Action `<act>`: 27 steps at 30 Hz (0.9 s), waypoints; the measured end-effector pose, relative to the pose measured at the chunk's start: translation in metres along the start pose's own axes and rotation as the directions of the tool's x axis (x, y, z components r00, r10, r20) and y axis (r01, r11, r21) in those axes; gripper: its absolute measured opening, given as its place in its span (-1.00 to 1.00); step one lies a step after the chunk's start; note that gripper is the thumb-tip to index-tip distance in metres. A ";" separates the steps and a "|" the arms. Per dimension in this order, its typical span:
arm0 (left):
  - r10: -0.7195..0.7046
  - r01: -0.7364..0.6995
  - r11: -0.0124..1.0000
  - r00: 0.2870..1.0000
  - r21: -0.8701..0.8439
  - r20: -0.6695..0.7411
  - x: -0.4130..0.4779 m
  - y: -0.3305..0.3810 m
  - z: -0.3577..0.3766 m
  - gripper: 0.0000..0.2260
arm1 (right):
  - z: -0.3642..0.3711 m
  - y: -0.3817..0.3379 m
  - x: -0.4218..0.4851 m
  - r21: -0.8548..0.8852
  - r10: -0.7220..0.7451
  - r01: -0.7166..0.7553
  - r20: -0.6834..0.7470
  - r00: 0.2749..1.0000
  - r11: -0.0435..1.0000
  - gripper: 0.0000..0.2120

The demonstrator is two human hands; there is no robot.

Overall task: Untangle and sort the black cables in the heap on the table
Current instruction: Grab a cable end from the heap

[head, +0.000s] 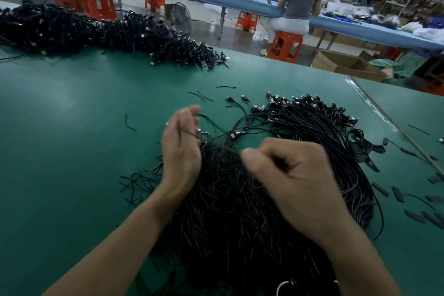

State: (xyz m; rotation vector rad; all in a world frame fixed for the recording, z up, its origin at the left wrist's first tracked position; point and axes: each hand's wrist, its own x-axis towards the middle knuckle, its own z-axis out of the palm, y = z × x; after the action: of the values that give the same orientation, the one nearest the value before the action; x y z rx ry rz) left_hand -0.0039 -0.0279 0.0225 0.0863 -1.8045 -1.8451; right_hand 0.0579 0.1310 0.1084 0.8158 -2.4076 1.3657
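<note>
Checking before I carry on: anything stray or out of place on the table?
Yes: short black wire bits lie loose on the green table beyond the near heap, and flat black pieces are scattered at its right, outside any pile.

Head view, my one feed: wide-angle, worn at head height, facing forward and down over the green table [72, 108]. Near range: left hand [182, 149] and right hand [288, 175] fill the lower centre above the black cables [240, 211]. Upper edge reaches the blue bench [240, 0] beyond.
</note>
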 end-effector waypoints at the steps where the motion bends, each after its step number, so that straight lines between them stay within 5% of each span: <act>1: 0.080 -0.078 0.997 0.991 0.030 -0.104 0.008 0.006 -0.005 -0.69 | -0.009 0.008 -0.002 -0.027 0.026 -0.028 -0.088 0.996 0.999 -0.60; 5: 0.334 -0.272 0.934 0.892 0.230 -0.304 0.023 0.014 -0.027 -0.72 | -0.043 0.045 -0.011 -0.080 0.185 -0.238 -0.415 0.891 0.968 -0.57; 7: 0.435 -0.327 0.874 0.856 0.360 -0.279 0.027 0.018 -0.034 -0.59 | -0.058 0.060 -0.013 -0.198 0.205 -0.332 -0.478 0.854 0.922 -0.58; 10: 0.410 -0.386 0.828 0.912 0.407 0.032 0.023 0.022 -0.037 -0.42 | -0.068 0.077 -0.014 -0.532 0.364 -0.461 -0.282 0.888 0.710 -0.67; 13: 0.242 -0.396 0.695 0.915 0.601 0.323 0.011 0.020 -0.030 -0.59 | -0.053 0.076 -0.013 -0.852 0.589 -0.363 -0.082 0.804 0.377 -0.71; 14: 0.189 -0.416 0.623 0.902 0.662 0.388 0.007 0.018 -0.025 -0.64 | -0.046 0.075 -0.012 -0.854 0.608 -0.332 -0.024 0.794 0.400 -0.64; 16: 0.064 -0.446 0.555 0.865 0.703 0.498 -0.001 0.014 -0.016 -0.68 | -0.029 0.070 -0.010 -0.690 0.566 -0.348 0.109 0.817 0.635 -0.56; 20: 0.027 -0.544 0.545 0.772 0.638 0.635 -0.016 0.006 -0.003 -0.76 | 0.002 0.057 -0.008 -0.423 0.349 -0.229 0.231 0.908 0.877 -0.49; 23: 0.015 -0.542 0.639 0.719 0.546 0.695 -0.021 0.006 -0.001 -0.79 | 0.010 0.060 -0.008 -0.277 0.250 -0.211 0.116 0.961 0.938 -0.79; 27: -0.092 -0.308 0.822 0.758 0.478 0.646 -0.016 0.004 -0.011 -0.62 | -0.003 0.072 -0.008 -0.134 0.240 -0.258 -0.137 0.961 0.957 -0.77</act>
State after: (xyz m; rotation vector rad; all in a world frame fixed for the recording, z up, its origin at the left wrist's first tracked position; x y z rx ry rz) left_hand 0.0155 -0.0313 0.0200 -0.5088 -2.7293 -1.2507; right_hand 0.0223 0.1654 0.0553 0.3893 -2.5466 1.2557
